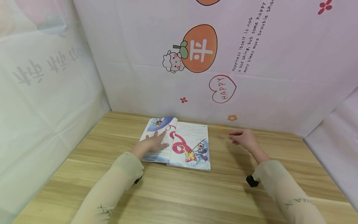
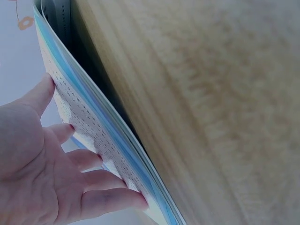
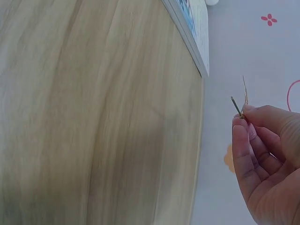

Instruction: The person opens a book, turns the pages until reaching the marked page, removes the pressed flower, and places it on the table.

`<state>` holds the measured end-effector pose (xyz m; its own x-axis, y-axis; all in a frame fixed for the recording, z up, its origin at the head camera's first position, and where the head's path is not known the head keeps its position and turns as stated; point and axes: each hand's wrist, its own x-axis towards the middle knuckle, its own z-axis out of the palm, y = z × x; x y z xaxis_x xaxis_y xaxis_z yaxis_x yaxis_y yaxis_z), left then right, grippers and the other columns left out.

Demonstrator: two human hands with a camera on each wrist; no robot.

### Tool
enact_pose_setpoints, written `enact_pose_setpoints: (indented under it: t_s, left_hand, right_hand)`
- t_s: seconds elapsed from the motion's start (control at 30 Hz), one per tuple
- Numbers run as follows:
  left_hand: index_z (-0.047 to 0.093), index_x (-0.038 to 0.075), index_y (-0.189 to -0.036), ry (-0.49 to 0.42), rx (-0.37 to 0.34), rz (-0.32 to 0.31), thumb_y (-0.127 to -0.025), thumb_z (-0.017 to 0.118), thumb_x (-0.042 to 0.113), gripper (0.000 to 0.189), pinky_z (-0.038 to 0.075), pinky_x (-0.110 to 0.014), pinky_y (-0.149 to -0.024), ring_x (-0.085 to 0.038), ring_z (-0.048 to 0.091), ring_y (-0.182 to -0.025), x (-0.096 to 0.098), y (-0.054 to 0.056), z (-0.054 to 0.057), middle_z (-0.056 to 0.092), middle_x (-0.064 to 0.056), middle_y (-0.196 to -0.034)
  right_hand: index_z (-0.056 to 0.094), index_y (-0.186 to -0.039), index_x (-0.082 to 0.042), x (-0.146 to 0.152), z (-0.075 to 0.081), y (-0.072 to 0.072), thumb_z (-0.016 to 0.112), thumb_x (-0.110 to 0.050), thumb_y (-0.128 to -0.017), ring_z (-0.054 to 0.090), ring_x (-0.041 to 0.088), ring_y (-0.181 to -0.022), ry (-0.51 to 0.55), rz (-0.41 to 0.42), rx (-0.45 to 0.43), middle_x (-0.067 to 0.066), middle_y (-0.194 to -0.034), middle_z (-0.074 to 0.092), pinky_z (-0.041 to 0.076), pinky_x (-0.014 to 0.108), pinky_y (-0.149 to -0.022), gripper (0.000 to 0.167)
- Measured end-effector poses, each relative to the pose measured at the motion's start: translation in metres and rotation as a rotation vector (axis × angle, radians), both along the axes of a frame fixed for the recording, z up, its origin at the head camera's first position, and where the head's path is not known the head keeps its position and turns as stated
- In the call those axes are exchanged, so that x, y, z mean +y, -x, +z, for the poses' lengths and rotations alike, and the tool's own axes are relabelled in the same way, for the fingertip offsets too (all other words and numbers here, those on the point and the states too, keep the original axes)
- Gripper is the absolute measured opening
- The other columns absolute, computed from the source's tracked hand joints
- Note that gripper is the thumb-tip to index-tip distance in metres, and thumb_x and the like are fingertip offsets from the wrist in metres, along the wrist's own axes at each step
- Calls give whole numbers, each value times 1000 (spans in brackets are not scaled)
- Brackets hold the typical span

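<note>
An open illustrated book (image 1: 193, 129) lies on the wooden table, showing a pink ribbon drawing and small figures. My left hand (image 1: 152, 143) rests on its left page with fingers spread; in the left wrist view the fingertips touch the printed page (image 2: 77, 101). Right of the book, above the table, my right hand (image 1: 246, 139) pinches a small thin golden thing between thumb and fingertips. In the right wrist view a short dark stick-like part (image 3: 236, 106) and fine golden strands (image 3: 245, 91) poke out; the rest is hidden by the fingers.
The wood-grain table (image 1: 179, 193) meets a printed white cloth wall (image 1: 145, 87) right behind the book. More white cloth (image 1: 50, 109) hangs along the left side and the right side. A black wrist device (image 1: 252, 181) sits under the right sleeve.
</note>
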<state>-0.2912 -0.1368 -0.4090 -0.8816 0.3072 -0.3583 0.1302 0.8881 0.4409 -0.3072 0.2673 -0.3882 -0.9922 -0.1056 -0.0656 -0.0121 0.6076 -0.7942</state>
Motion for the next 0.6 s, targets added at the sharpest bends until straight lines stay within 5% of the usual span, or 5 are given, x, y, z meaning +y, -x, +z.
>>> enact_pose_setpoints:
  t_s: [0.6]
  left_hand:
    - [5, 10, -166, -10, 4, 5, -109, 47, 42, 77, -6, -63, -120, -39, -1, -155, 0, -1, 0, 8, -25, -168]
  right_hand:
    - [62, -129, 15, 39, -7, -1, 67, -13, -101, 73, 19, -82, -34, -47, 6, 24, -112, 73, 62, 33, -76, 40]
